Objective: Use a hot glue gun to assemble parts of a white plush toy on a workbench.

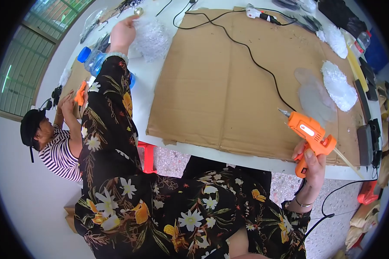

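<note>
My right hand (314, 169) is wrapped round the handle of an orange hot glue gun (307, 127) at the table's near right. The gun's metal nozzle points away to the left, and a pale glue stick (349, 163) juts from its back. At the far left, my left hand (122, 33) reaches out with a finger stretched toward a small round gold piece (138, 11); the fingertip is at or very near it. Beside that hand lies a heap of white shredded filling (152, 39). A blue-capped plastic bottle (92, 60) is partly covered by my left forearm.
Brown cardboard (194, 86) covers most of the white table, crossed by a black cable (255, 58). A white glue gun (259, 15) lies at the back, a white fluffy piece (338, 86) at right. At left, a person in a striped shirt (62, 151) works beside another orange tool (80, 93).
</note>
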